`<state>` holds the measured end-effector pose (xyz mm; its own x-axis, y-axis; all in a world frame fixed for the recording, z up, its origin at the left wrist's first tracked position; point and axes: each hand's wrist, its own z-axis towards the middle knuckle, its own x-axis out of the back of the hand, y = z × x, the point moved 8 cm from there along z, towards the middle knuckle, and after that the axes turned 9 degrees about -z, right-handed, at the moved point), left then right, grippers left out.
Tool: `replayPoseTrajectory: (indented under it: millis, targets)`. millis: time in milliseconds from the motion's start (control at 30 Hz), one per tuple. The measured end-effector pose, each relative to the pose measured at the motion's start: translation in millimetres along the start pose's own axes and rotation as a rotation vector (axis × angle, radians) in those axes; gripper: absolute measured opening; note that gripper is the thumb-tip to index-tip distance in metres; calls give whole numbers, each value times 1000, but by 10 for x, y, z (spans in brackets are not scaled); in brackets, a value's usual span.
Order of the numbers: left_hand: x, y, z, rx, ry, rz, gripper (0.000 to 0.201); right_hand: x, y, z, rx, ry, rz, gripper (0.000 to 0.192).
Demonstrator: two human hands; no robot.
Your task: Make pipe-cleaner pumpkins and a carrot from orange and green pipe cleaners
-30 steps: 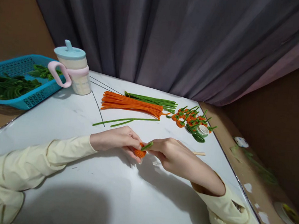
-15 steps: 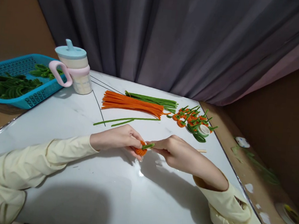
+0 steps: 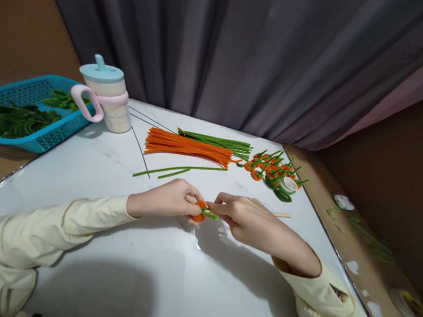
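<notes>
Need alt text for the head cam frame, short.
Two hands, left hand and right hand, pinch a small orange coil with a green stem over a white table. Behind lie orange stems, finished pieces, a cup and a blue basket.

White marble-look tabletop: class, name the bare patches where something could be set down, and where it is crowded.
Bare: the near white marble-look tabletop below both hands, and the stretch between the pale lidded cup and the left hand. Crowded: the far right, with the orange pipe-cleaner bundle and small orange-and-green pieces.
</notes>
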<state>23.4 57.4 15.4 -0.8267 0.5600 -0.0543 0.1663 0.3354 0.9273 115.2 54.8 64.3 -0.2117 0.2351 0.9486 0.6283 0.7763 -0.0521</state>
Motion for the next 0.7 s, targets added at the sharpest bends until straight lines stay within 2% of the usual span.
replayPoseTrajectory:
  millis: [333,500,700]
  targets:
    - [3,29,-11,-16,-5,37,24,3,-68,-50,-31,58,-138,42]
    - [-20,56,-25,0,-54,-55,19,30,-136,-115,-60,118,-265,41]
    - [-23,98,-21,11,-132,-217,16,66,-236,-181,2,213,-386,22]
